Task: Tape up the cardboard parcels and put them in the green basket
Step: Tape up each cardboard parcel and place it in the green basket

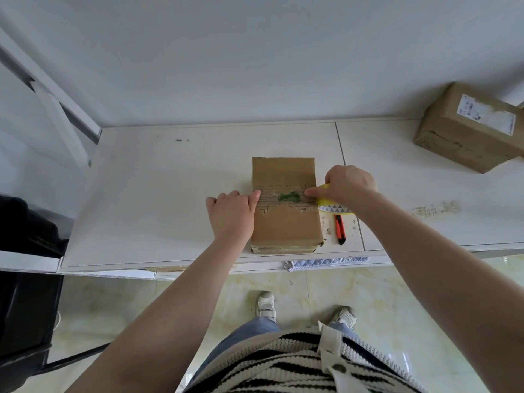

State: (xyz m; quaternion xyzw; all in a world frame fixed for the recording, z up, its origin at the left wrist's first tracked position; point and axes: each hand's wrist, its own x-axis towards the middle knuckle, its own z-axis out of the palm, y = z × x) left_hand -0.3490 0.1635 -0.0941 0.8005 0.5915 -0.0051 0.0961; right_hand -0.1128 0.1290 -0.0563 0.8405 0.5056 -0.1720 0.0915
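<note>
A flat cardboard parcel [285, 222] lies on the white table [158, 194], with a torn strip and a green mark across its middle. My left hand [231, 214] rests against the parcel's left side, its thumb pressing the top at the torn strip. My right hand [350, 184] grips a yellow tape roll [329, 204] at the parcel's right edge, thumb reaching onto the parcel's top. A second, taller cardboard parcel [467, 129] with a white label sits at the far right. No green basket is in view.
A red utility knife [340, 228] lies on the table just right of the parcel. A strip of patterned tape [326, 262] hangs off the table's front edge. A dark chair [25, 307] stands at the left. A white wall rises behind the table.
</note>
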